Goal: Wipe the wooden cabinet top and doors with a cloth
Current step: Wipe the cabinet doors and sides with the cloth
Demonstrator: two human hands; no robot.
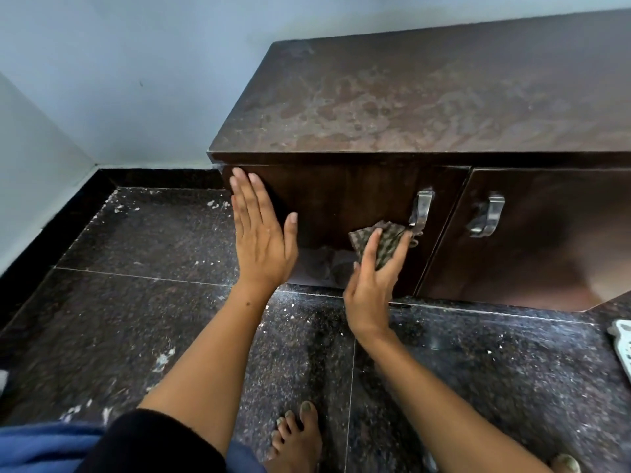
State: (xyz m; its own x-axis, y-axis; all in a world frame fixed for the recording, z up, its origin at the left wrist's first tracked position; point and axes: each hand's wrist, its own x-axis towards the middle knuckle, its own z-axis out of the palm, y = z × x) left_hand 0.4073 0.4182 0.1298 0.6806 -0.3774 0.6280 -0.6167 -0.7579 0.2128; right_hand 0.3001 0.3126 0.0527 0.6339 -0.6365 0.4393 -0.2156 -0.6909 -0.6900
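Observation:
A dark wooden cabinet stands against the pale wall, its top [426, 97] streaked and dusty. My left hand [261, 233] rests flat with fingers spread on the left edge of the left door [334, 196]. My right hand [375, 281] presses a checked brown cloth [386, 242] against that same door, just below its metal handle [421, 209]. The right door [546, 240] carries a second metal handle [486, 216] and stands slightly ajar.
Dark speckled stone floor [153, 302] with white dust and flecks lies in front of the cabinet. My bare foot [297, 438] stands near the bottom edge. A white plastic object [623, 343] pokes in at the right edge. The wall corner is to the left.

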